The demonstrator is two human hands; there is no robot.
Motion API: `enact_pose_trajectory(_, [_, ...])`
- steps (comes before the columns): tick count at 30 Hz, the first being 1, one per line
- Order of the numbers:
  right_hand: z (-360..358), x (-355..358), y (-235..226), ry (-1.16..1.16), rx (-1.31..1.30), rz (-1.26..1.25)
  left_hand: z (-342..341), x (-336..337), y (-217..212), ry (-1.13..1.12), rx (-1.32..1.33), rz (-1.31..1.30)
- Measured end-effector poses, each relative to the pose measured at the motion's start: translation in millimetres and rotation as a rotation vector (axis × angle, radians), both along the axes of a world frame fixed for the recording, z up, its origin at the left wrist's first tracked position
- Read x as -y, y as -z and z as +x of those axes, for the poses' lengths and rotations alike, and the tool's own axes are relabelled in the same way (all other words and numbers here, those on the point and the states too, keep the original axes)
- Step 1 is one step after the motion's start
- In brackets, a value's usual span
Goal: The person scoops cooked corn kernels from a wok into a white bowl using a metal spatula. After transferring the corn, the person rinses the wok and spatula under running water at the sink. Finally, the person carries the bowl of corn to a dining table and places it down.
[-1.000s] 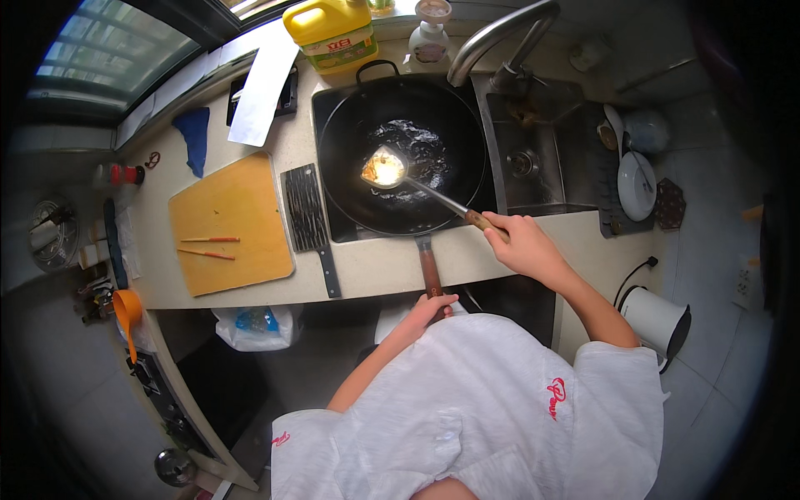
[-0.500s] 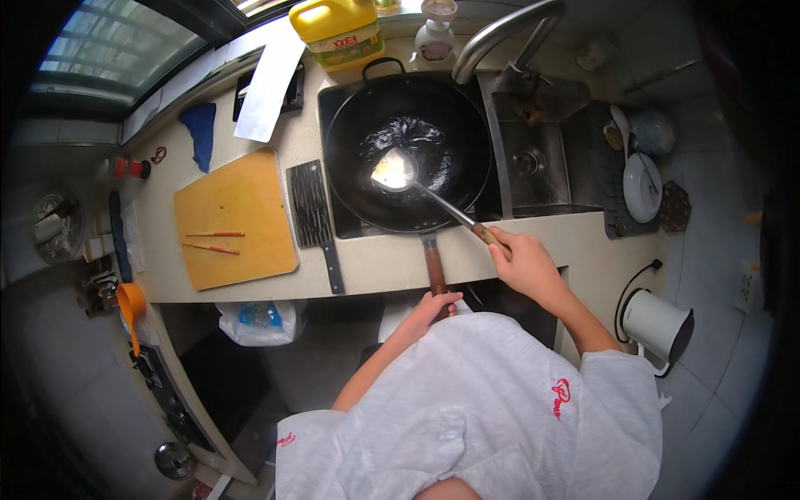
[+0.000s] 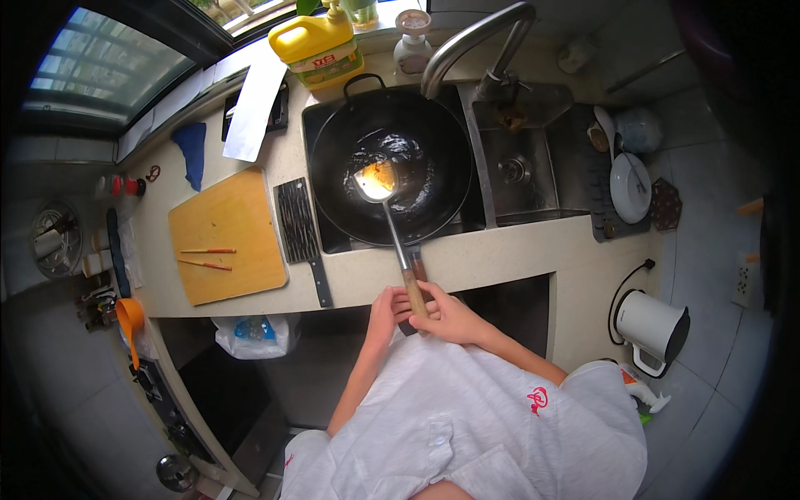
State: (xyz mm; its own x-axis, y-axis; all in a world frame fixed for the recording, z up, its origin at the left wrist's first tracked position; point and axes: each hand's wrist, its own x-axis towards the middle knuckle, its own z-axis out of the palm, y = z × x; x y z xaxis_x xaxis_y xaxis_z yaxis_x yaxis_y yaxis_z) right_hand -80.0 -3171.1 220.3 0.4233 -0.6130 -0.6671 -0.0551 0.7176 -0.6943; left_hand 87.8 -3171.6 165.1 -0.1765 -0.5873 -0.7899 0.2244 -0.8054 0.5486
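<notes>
A black wok (image 3: 450,171) sits on the counter to the left of the sink, with a shiny wet-looking patch in its bottom. My right hand (image 3: 452,318) is closed on the wooden handle of a metal spatula (image 3: 394,227). The spatula's bright head rests low in the wok, with a yellow-orange patch on it that I cannot identify. Close beside, my left hand (image 3: 384,315) is wrapped round the wok handle (image 3: 418,265), which lies partly hidden under the spatula handle. The two hands nearly meet by my shirt.
Left of the wok lie a cleaver (image 3: 297,221) and a cutting board (image 3: 221,279) bearing two chopsticks (image 3: 208,251). Behind stand a yellow jug (image 3: 317,50) and a pump bottle (image 3: 412,54). The faucet (image 3: 475,37) arches over the sink (image 3: 571,196). At right is a white kettle (image 3: 646,329).
My right hand has moved left and toward me, beside my left hand. The spatula has swung from slanting right to nearly upright in view, its head shifting slightly left within the wok.
</notes>
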Motion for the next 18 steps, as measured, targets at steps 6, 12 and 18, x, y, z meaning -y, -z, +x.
enact_pose_trajectory(6, [-10, 14, -8, -0.16, -0.056, -0.195, -13, 12, -23, -0.115, -0.182, 0.045])
enact_pose_trajectory(12, [-19, 20, -6, -0.281, -0.124, -0.25, -24, -1, -18, 0.054, 0.24, -0.19])
enact_pose_trajectory(18, [-20, 18, -6, -0.22, -0.227, -0.204, -33, 19, -48, 0.197, 0.599, -0.329])
